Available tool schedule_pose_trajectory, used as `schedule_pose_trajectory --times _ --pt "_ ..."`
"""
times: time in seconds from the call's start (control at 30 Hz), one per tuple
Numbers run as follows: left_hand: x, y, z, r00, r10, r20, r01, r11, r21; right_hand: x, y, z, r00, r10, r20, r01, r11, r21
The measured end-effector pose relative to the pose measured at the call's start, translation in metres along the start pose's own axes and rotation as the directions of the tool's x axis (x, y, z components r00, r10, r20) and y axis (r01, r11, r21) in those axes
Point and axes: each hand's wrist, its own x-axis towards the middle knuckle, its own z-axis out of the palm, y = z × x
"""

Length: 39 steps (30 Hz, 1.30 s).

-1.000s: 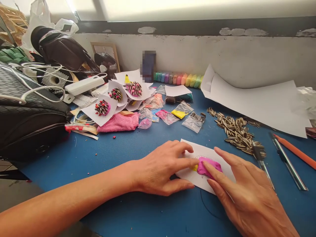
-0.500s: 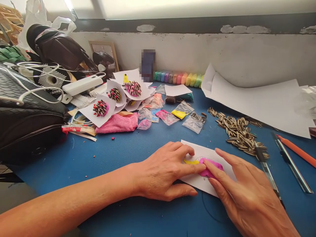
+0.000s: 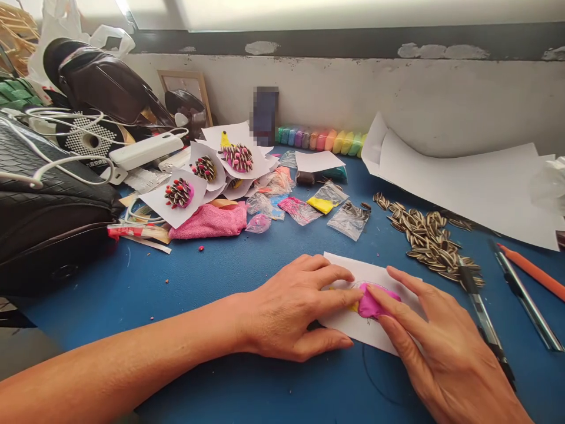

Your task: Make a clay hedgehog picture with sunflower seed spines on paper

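A flattened lump of magenta modelling clay lies on a small white paper that bears a drawn outline. Beside its left end shows a bit of yellow clay, mostly covered by fingers. My left hand rests over the paper's left part with fingers spread, the index fingertip at the edge where the two colours meet. From the right, my right hand presses its index fingertip on the magenta clay, its thumb close to the lower edge and the other fingers stretched out.
Striped sunflower seeds are heaped behind my right hand, near pens and an orange tool. Clay bags, a pink cloth and seed-studded clay figures lie farther back. A black bag stands left.
My left index finger has drawn back slightly to the left, uncovering more of the magenta clay and covering more of the yellow. My right hand stays on the clay.
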Motion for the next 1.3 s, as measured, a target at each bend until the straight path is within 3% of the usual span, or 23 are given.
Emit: schedule_pose_trajectory --times 0.27,0.63,0.93,1.3 --pt "0.007 -0.006 0.007 0.988 -0.085 -0.132 0.072 0.992 -0.101 -0.003 0.000 0.000 0.999 0.033 -0.010 -0.033 0.999 0.007" --pt "0.016 0.000 0.011 0.997 -0.073 0.011 0.074 0.994 -0.078 -0.008 0.011 -0.009 0.999 -0.016 -0.034 0.015 0.999 -0.042" --pt "0.018 -0.006 0.013 0.997 -0.071 0.039 0.075 0.993 -0.088 -0.010 0.020 -0.005 0.996 -0.090 0.025 0.092 0.989 -0.114" --pt "0.018 -0.005 0.013 0.998 -0.059 0.032 0.061 0.995 -0.077 -0.003 0.022 0.001 0.994 -0.105 -0.006 0.103 0.983 -0.152"
